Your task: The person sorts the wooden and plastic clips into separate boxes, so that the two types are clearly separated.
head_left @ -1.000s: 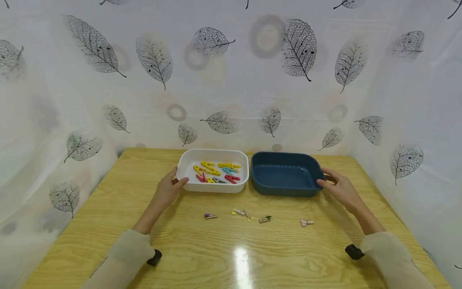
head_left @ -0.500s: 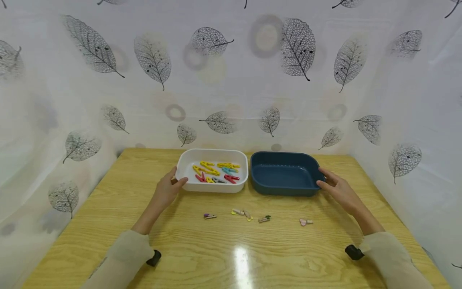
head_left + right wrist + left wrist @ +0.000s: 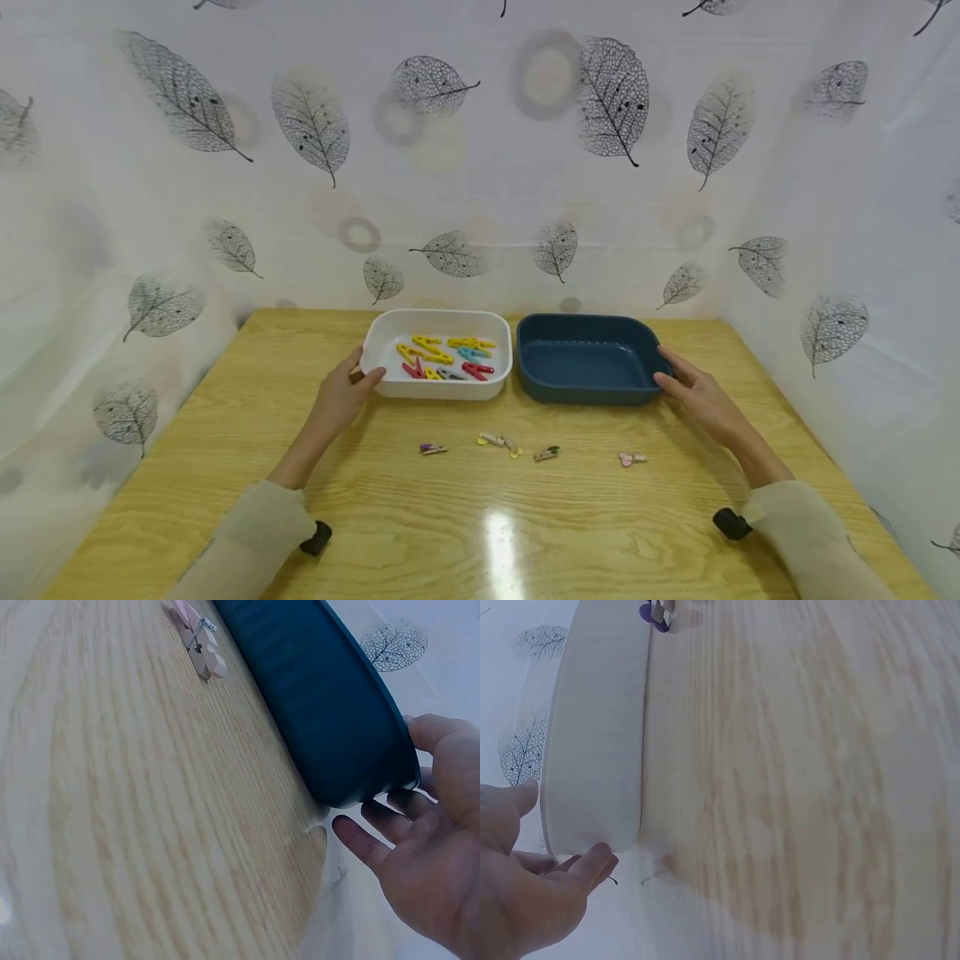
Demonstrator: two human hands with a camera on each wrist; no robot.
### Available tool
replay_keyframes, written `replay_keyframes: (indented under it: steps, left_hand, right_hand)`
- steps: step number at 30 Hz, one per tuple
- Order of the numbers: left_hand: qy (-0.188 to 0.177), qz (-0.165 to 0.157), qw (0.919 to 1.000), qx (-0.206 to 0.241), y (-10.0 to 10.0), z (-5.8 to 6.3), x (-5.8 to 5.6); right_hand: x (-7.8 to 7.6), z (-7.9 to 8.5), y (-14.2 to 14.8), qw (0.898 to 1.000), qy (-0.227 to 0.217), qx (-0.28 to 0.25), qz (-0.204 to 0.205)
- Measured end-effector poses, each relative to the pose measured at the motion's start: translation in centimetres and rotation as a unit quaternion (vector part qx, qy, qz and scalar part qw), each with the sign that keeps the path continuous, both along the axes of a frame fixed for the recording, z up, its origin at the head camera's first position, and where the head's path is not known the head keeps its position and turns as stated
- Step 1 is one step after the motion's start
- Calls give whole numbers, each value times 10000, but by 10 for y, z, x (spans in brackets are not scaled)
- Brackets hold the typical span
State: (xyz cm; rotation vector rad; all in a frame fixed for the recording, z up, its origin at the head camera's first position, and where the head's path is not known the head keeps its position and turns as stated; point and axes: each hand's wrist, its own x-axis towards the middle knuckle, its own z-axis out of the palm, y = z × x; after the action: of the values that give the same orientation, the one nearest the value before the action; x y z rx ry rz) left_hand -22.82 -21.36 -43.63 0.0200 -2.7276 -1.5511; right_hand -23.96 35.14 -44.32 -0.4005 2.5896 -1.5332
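Head view, nearest: pale sleeves reach in from both lower corners, with a small black device at the left cuff and a matching one at the right.
Table: wood-grain top, a glare patch running down its near middle.
Wooden pegs: five in a loose row. Left to right: purple-trimmed peg, two yellow-trimmed pegs close together (contact unclear), green-trimmed peg, pink-trimmed peg. None shifts along the table over the last second.
Left hand: grasps the outer end of the white tray, thumb at the rim near the front corner, fingers bent against the end wall; the left wrist view agrees.
Right hand: mirrors it on the blue tray, thumb at the rim, fingers outside the end.
Trays: side by side on the table behind the wooden pegs, a slim gap between the rims.
Plastic pegs: yellow, red, teal and grey, lying in the white tray; red peg nearest its right front corner.
Curtain: leaf-printed cloth, farthest back.
Last second: everything slides slightly left together, curtain included; likely a small head turn.
Meaning: probably a steady hold on both trays, with no peg sorted or shifted in this interval.
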Motion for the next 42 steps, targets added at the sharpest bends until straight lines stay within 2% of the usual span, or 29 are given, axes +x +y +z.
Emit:
replay_keyframes:
  steps: [4, 8, 13, 18, 26, 31, 35, 42]
  left_hand:
    - [152, 115, 9997, 140, -1, 0, 1]
    - [509, 425, 9976, 223, -1, 1, 3]
    - [1048, 891, 9902, 256, 1, 6, 6]
    - [1353, 1027, 9847, 398, 3, 15, 10]
    - [1225, 743, 9891, 335, 7, 23, 19]
    - [1222, 411, 9912, 284, 12, 27, 29]
    - [1087, 228, 9933, 304, 17, 30, 37]
    - [1084, -154, 9937, 250, 25, 32, 50]
  right_hand:
    - [-1, -2, 0, 9997, -34, -210, 80]
    - [-2, -3, 1, 9996, -54, -241, 100]
    - [-2, -4, 3, 9998, -54, -182, 114]
    - [-2, -3, 4, 9996, -38, -220, 186]
    - [-1, -1, 4, 9996, 6, -107, 250]
    - [-2, 0, 4, 9996, 99, 90, 251]
    - [-3, 1, 5, 9994, 130, 199, 257]
    - [-3, 2, 6, 9988, 140, 414, 238]
